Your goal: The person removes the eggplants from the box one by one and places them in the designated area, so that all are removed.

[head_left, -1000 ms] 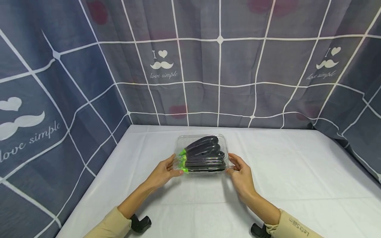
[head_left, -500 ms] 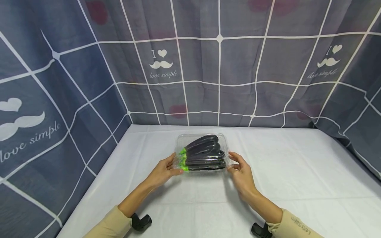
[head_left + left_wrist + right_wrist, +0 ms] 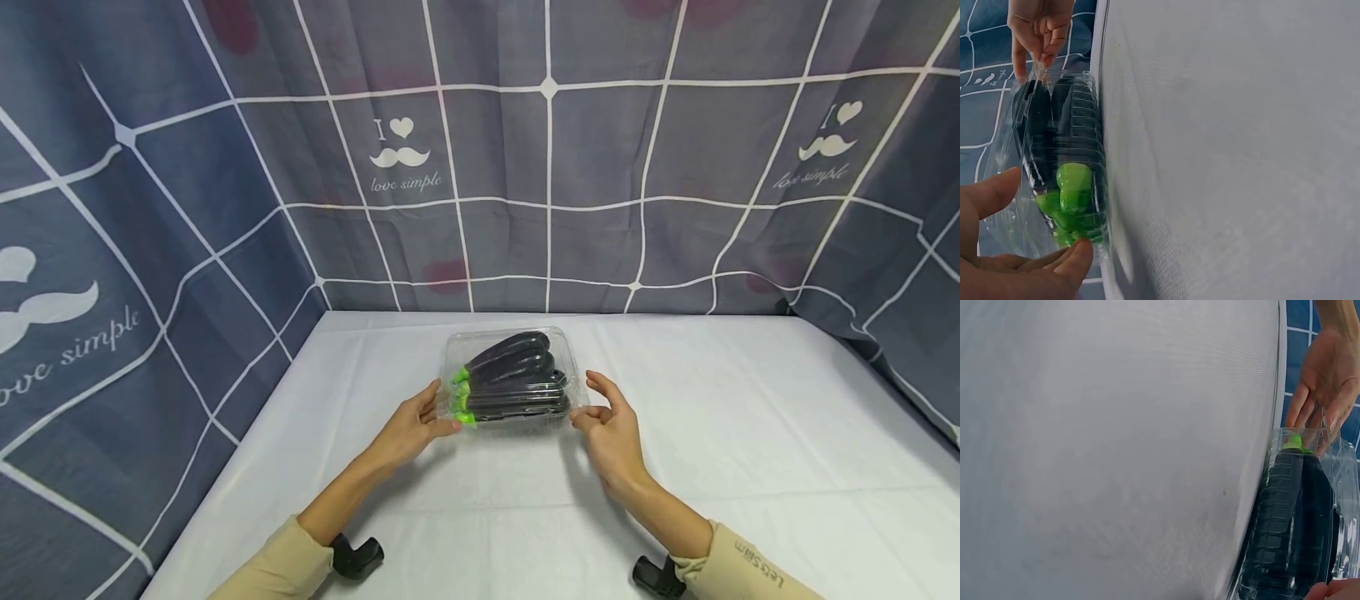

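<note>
A clear plastic clamshell box (image 3: 495,425) with several dark eggplants (image 3: 517,362) in it is at the far middle of the table. Their green stem ends (image 3: 1075,187) face left. My left hand (image 3: 407,429) holds the box's left end, thumb toward the near side and fingers along the end. At the near right corner, my right hand (image 3: 613,442) pinches the box's edge, its index finger raised off to the side. In the left wrist view the right hand (image 3: 1040,31) grips the far end of the box. The lid looks closed over the eggplants.
A white cloth covers the table (image 3: 510,517). Behind and at both sides hangs a grey-blue curtain (image 3: 495,167) with white lines. Black wrist-mounted pieces (image 3: 356,557) show beside the beige sleeves (image 3: 273,567).
The right index finger has lifted away from the box and straightened. The head view has shifted slightly, and the box sits a little higher in it. The left hand keeps its place.
</note>
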{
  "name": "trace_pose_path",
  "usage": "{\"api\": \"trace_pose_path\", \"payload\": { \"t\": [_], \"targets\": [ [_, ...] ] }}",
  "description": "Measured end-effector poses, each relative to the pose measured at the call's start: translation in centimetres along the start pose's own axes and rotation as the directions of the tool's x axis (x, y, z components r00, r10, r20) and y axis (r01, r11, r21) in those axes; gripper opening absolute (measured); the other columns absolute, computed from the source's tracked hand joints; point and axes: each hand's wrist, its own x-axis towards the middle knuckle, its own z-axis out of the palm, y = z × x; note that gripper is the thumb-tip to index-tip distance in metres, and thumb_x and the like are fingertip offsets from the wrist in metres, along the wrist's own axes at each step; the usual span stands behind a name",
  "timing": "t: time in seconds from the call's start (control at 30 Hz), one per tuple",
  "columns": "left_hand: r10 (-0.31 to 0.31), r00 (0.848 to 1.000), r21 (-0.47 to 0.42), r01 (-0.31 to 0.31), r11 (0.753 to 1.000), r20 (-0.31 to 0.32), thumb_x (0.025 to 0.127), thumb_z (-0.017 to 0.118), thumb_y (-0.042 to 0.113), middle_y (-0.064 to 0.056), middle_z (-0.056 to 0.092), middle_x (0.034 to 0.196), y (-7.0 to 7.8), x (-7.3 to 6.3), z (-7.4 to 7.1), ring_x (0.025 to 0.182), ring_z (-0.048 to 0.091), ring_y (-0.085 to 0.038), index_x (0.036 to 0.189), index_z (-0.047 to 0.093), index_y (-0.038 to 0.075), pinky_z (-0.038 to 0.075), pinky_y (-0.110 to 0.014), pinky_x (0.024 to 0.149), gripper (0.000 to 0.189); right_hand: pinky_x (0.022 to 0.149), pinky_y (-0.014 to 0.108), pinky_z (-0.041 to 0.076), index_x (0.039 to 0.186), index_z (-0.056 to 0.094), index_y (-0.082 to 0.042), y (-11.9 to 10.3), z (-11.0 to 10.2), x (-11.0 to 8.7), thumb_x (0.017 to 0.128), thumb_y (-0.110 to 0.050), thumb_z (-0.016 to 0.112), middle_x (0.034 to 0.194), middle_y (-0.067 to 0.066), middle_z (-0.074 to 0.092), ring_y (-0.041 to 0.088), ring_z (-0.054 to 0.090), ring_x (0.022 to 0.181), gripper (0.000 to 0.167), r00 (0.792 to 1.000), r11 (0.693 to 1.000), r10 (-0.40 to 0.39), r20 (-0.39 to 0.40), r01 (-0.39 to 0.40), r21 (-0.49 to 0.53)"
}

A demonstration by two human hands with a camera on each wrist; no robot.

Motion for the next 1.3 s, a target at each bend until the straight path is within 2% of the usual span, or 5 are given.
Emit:
{"api": "trace_pose_path", "payload": {
  "t": [0.23,0.5,0.7,0.93,1.3],
  "targets": [
    [-0.012,1.000,0.000,0.012,1.000,0.003,0.092,0.069,0.018,-0.025,0.021,0.158,0.1,0.1,-0.2,0.142,0.025,-0.043,0.157,0.013,0.002,0.028,-0.051,0.111,0.088,0.073,0.024,0.051,0.140,0.045,0.000,0.2,-0.2,0.6,0.088,0.015,0.055,0.131,0.016,0.043,0.009,0.061,0.074,0.055,0.998,0.994,0.050,0.036,-0.053,0.094],
    [-0.019,1.000,0.017,0.019,1.000,-0.003,0.093,0.068,0.016,-0.025,0.018,0.159,0.4,0.3,-0.5,0.143,0.023,-0.042,0.157,0.013,0.002,0.028,-0.050,0.112,0.086,0.075,0.025,0.052,0.138,0.048,0.001,0.6,-0.6,1.3,0.088,0.016,0.052,0.132,0.017,0.042,0.016,0.063,0.077,0.052,0.993,0.995,0.050,0.103,-0.059,0.084],
    [-0.009,1.000,0.025,0.008,1.000,0.013,0.093,0.068,0.016,-0.026,0.020,0.158,0.2,0.3,-0.7,0.143,0.024,-0.042,0.157,0.013,0.001,0.028,-0.050,0.112,0.085,0.081,0.020,0.049,0.144,0.044,-0.002,0.2,-1.1,1.3,0.089,0.015,0.053,0.143,0.017,0.041,0.025,0.056,0.111,0.058,0.992,0.999,-0.004,0.125,-0.002,0.042],
    [-0.005,1.000,0.014,0.005,1.000,0.014,0.093,0.068,0.015,-0.027,0.021,0.157,0.4,0.2,-0.7,0.143,0.025,-0.042,0.157,0.013,0.000,0.027,-0.049,0.112,0.085,0.104,0.026,0.039,0.147,0.040,0.005,0.3,-2.1,2.1,0.087,0.016,0.053,0.157,0.019,0.028,0.036,0.033,0.140,0.063,0.951,0.997,-0.073,0.299,0.077,-0.001],
    [0.005,1.000,0.012,-0.005,1.000,0.023,0.093,0.067,0.013,-0.027,0.020,0.158,0.3,0.4,-0.7,0.143,0.023,-0.042,0.157,0.011,0.000,0.028,-0.050,0.112,0.086,0.107,0.040,0.036,0.149,0.033,0.007,0.5,-2.5,2.5,0.089,0.016,0.054,0.156,0.023,0.028,0.041,0.036,0.138,0.064,0.915,0.993,-0.112,0.387,0.118,0.009]
  ]
}}
